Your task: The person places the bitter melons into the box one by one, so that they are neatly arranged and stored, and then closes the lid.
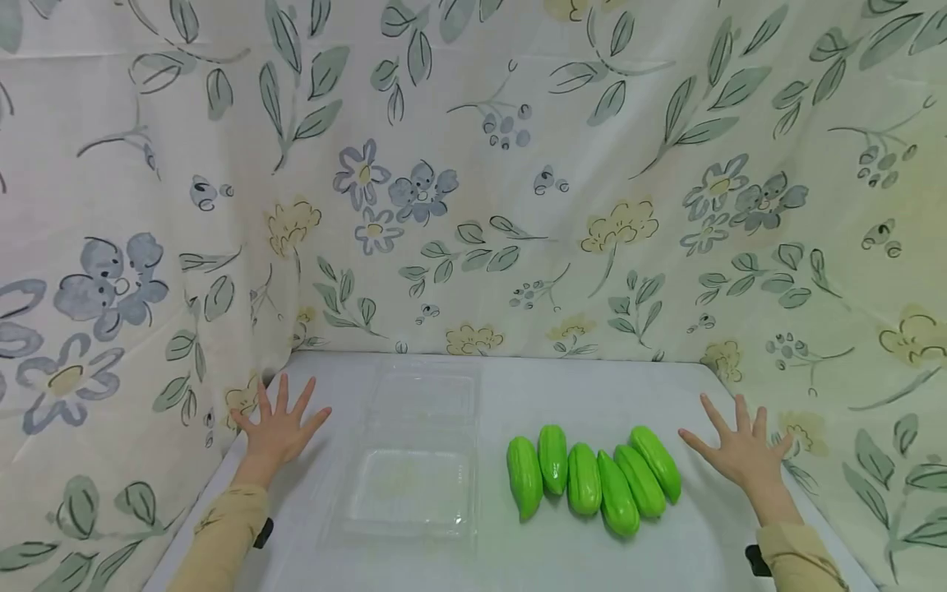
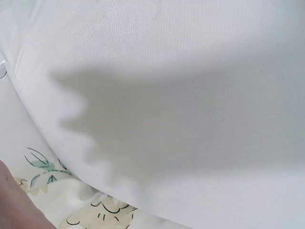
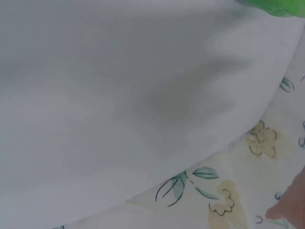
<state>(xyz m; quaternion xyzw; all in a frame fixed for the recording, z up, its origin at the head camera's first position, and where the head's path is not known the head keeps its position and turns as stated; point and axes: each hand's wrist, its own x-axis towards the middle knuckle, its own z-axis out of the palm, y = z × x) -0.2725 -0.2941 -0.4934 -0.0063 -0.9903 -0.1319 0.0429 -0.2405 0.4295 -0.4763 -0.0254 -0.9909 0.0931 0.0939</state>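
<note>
My left hand (image 1: 277, 432) is held over the left side of the white table, fingers spread and nothing in it. Its nearest object is a clear plastic clamshell box (image 1: 473, 485), lying unfolded with one half behind the other. My right hand (image 1: 743, 452) hovers at the table's right side, also with spread fingers and holding nothing. To its left, several bright green, cucumber-shaped vegetables (image 1: 584, 481) lie side by side in a slanting row. One green vegetable (image 3: 281, 5) shows at the right wrist view's top corner. Both wrist views show a hand's shadow and only a bit of the hand.
The white table (image 1: 592, 390) has rounded back corners. A floral curtain (image 1: 473, 164) hangs behind it and along both sides, close to the table's edges. Between the box and the right hand lies the row of green vegetables.
</note>
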